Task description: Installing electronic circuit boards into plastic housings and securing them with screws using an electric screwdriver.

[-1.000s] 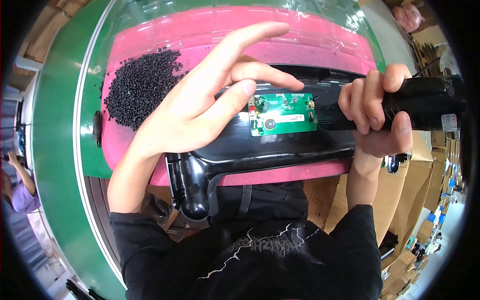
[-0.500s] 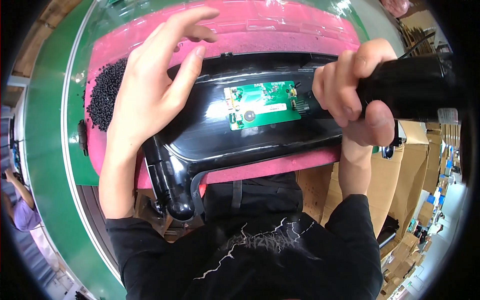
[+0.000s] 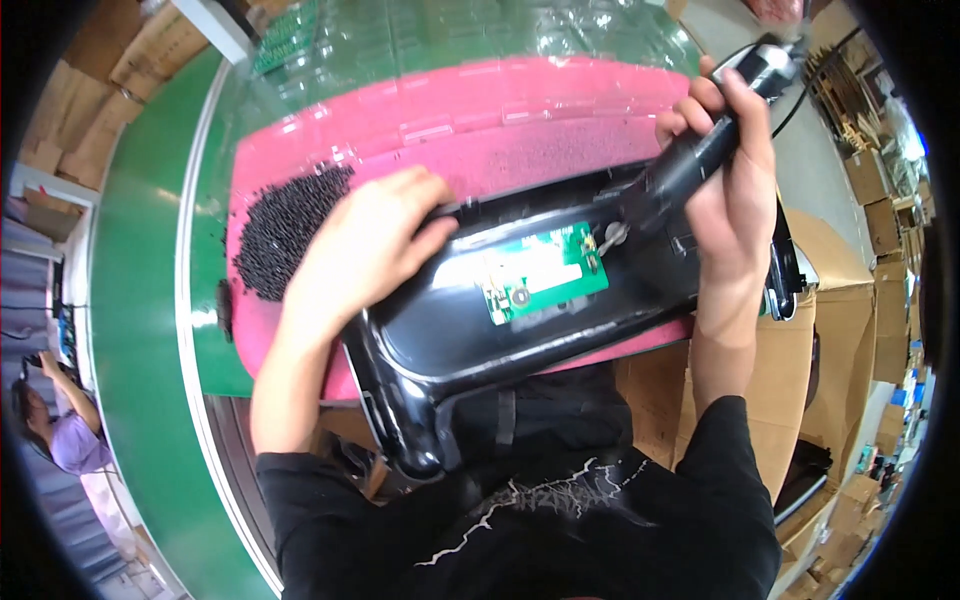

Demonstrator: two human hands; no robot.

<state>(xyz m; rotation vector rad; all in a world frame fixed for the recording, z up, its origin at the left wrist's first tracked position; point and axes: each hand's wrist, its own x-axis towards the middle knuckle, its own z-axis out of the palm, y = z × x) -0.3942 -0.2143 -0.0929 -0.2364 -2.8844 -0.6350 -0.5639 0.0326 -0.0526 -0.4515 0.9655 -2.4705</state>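
A shallow black plastic housing (image 3: 430, 340) lies across a pink mat in front of me, with a green circuit board (image 3: 548, 272) inside it. My right hand (image 3: 730, 180) is wrapped round a black corded electric screwdriver (image 3: 685, 170). The driver is tilted, its lower end near the board's right edge; whether the tip touches a screw is too blurred to tell. My left hand (image 3: 375, 240) is closed at the housing's far left rim, thumb on the inner side and fingers on the outer side. Beside it lies a heap of small black screws (image 3: 285, 230).
The pink mat (image 3: 560, 95) sits on a green table (image 3: 140, 330), with clear plastic sheeting at its far side. A small dark tool (image 3: 224, 310) lies left of the heap. Cardboard boxes (image 3: 840, 340) stand at the right. Another person (image 3: 75, 430) in purple is at the far left.
My left hand has come down from above the housing, fingers spread, and closed at its rim. My right hand has swung the screwdriver from level to slanting down toward the board. The view has shifted.
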